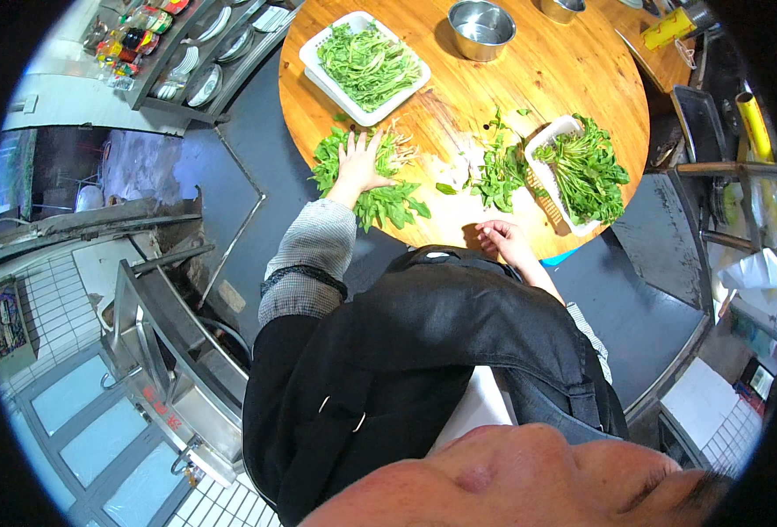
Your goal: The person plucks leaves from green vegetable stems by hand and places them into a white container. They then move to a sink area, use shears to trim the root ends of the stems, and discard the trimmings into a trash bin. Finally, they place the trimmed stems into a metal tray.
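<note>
My left hand [360, 165] lies spread, palm down, on a heap of leafy greens [393, 204] at the near left of the round wooden table. Thin pale roots or stems [398, 146] show just right of its fingers. My right hand [499, 238] is at the table's near edge with its fingers curled; whether it holds anything cannot be told. Beyond the right hand lies a loose pile of greens [499, 174]. To its right, a white plastic basket [538, 163] is tilted, with a large bunch of leafy greens [589, 171] in and over it.
A white basket [366, 120] of greens [368, 66] stands at the table's far left. A steel bowl [481, 33] is at the far middle, with a smaller metal bowl [561, 8] beyond. Shelves with plates [205, 85] stand left, a steel sink [207, 408] lower left.
</note>
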Available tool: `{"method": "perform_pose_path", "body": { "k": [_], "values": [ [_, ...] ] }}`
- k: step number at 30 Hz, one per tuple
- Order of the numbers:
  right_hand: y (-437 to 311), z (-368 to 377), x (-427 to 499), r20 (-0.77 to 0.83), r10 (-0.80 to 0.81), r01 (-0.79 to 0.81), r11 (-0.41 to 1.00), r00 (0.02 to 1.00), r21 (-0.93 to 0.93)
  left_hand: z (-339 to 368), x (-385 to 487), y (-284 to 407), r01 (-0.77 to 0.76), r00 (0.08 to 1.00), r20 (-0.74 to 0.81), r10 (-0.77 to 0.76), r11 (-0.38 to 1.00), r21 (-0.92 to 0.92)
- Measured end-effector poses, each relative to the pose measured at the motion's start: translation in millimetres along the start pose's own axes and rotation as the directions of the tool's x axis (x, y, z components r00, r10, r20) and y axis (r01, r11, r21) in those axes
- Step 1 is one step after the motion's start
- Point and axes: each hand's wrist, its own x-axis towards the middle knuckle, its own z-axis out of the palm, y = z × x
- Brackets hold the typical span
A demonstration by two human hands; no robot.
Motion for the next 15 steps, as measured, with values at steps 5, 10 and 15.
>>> {"method": "perform_pose_path", "body": {
  "k": [5, 10, 15],
  "values": [
    [-2, 18, 4, -0.036, -0.027, 0.028, 0.999, 0.999, 0.036, 11, 8, 13, 0.191, 0.981, -0.03, -0.191, 0.982, -0.002],
    [9, 29, 4, -0.081, -0.028, 0.029, 0.999, 0.996, 0.013, 18, -2, 23, 0.146, 0.973, -0.194, -0.127, 0.986, 0.085],
    [27, 38, 3, -0.132, -0.02, 0.033, 0.995, 0.991, 0.094, 25, -14, 17, -0.056, 0.978, -0.204, 0.034, 0.993, -0.105]
  ]
}}
